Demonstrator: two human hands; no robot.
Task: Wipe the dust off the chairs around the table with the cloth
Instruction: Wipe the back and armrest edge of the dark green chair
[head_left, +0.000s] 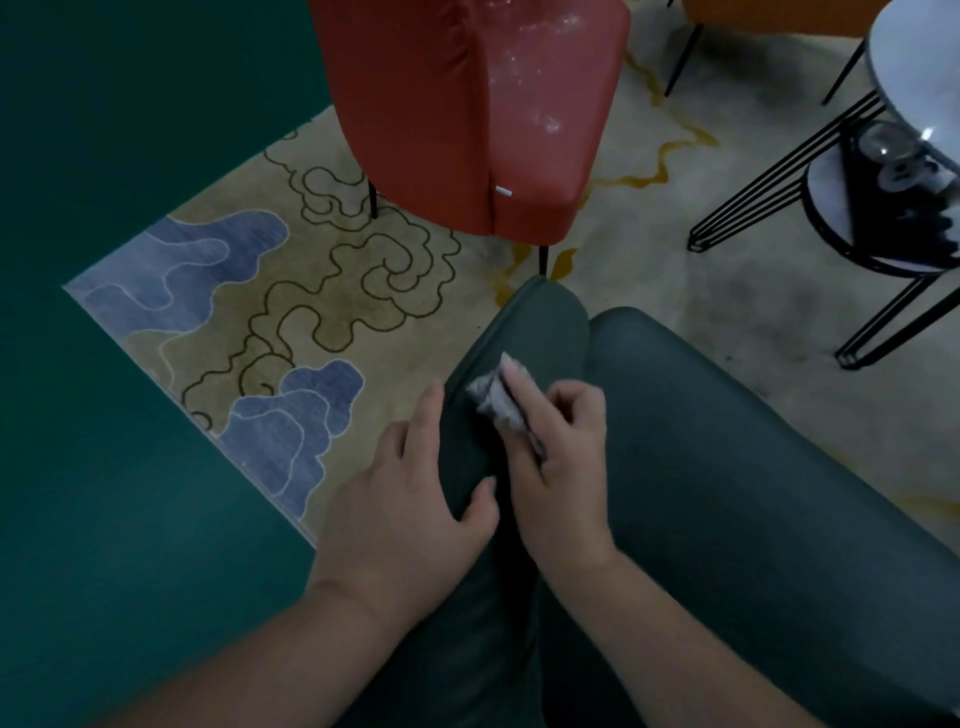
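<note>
At frame centre, the right hand (558, 441) pinches a soft, light, crumpled grey cloth (496, 402) that looks easily bunched, while the left hand (410, 493) rests loose-fingered on the dark green padded chair (727, 493).

The near chair (727, 467) is dark green, the far chair (467, 104) red with whitish dust specks. The rug (291, 291) is beige with blue cloud shapes and dark swirling outlines; the cloth (493, 402) is grey.

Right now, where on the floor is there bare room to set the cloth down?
Bare rug lies between the red chair and the green chair, left of the left hand. More bare rug sits between the green chair and the round table. It is crowded where the right hand presses the cloth.
</note>
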